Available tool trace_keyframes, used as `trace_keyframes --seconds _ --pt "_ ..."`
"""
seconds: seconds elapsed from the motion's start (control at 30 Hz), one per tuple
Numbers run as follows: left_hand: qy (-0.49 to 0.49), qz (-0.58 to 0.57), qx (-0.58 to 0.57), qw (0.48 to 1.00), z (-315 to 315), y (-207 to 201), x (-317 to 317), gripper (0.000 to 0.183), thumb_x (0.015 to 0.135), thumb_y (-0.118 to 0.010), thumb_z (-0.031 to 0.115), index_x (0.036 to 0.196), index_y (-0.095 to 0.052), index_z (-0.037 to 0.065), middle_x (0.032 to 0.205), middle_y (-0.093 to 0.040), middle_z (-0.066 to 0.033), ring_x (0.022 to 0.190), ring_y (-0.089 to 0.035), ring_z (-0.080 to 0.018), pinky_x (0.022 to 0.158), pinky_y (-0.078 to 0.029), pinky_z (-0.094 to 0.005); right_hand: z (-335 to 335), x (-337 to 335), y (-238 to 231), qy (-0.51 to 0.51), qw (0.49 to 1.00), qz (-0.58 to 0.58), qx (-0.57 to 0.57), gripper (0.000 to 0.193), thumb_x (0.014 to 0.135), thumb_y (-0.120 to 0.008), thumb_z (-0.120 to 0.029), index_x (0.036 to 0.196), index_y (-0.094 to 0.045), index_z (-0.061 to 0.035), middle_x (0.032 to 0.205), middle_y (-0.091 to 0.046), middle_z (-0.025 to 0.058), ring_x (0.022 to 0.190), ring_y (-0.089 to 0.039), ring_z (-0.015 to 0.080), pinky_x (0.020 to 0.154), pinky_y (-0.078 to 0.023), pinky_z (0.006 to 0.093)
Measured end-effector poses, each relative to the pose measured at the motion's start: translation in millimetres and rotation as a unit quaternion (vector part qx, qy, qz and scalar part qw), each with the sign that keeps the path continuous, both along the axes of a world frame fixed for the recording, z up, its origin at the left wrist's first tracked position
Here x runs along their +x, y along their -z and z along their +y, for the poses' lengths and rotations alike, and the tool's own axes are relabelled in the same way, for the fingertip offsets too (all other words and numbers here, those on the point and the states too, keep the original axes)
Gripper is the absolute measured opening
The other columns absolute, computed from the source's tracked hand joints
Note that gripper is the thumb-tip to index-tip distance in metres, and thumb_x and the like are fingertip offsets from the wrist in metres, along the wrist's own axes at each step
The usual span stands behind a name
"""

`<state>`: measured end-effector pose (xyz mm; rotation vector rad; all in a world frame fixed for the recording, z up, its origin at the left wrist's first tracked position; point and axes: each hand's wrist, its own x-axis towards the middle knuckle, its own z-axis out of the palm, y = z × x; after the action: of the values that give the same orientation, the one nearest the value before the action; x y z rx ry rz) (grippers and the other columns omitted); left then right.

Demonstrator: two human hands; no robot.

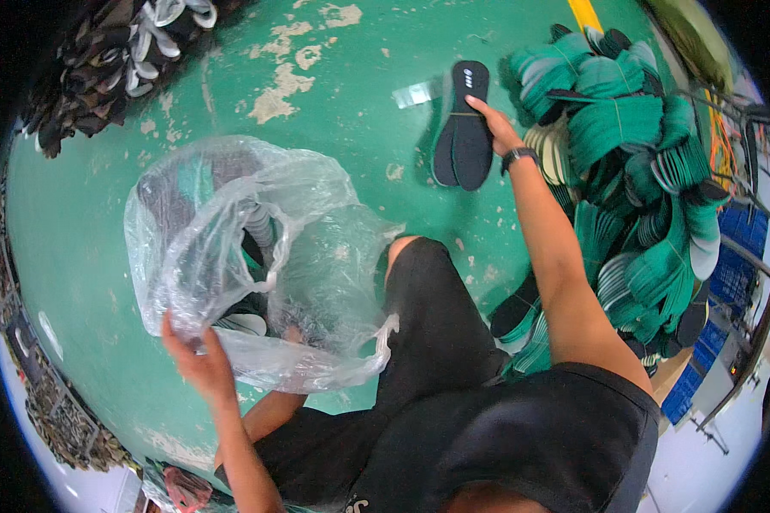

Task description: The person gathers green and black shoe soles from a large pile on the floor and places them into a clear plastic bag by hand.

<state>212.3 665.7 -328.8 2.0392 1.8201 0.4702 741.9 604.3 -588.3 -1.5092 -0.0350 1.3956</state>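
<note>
My right hand (498, 128) grips a bundle of black insoles (464, 141) by its right side, thumb on top. A thin band runs around the bundle's middle, and a green edge shows along its left. At the left, my left hand (204, 366) is at the near edge of a large clear plastic bag (316, 192), its fingers on the film, slightly blurred. The bag lies with its mouth open toward me. Inside it are stacked insoles (246, 323), partly hidden by the crumpled film.
A big heap of green and black insole bundles (616, 128) lies at my right. Dark and white insoles (103, 77) are piled at the far left. A small clear plastic piece (417, 95) is on the worn green floor (359, 111). Blue crates (738, 248) stand far right.
</note>
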Motion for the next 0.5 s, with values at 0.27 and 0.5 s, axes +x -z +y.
trace_keyframes --seconds 0.27,0.5 --pt "-0.040 -0.236 -0.097 0.966 15 -42 -23 0.041 0.085 -0.045 -0.002 0.126 -0.039 0.003 0.083 -0.053 -0.0030 0.067 -0.049 -0.0066 0.063 -0.040 -0.0209 30 -59 6 -0.190 0.950 -0.238 -0.067 0.113 0.055 -0.081 -0.051 0.123 -0.028 0.0214 0.119 -0.048 0.0301 0.108 -0.052 0.0303 0.093 -0.042 0.0364" --pt "0.040 -0.017 0.022 0.999 33 -70 -29 0.019 0.084 -0.061 0.012 0.094 -0.065 -0.003 0.077 -0.062 -0.0048 0.075 -0.055 -0.0097 0.071 -0.045 -0.0250 22 -162 -50 -0.295 0.882 -0.364 0.051 0.106 0.053 -0.082 -0.045 0.129 -0.034 0.0110 0.127 -0.045 0.0289 0.118 -0.046 0.0386 0.100 -0.036 0.0389"
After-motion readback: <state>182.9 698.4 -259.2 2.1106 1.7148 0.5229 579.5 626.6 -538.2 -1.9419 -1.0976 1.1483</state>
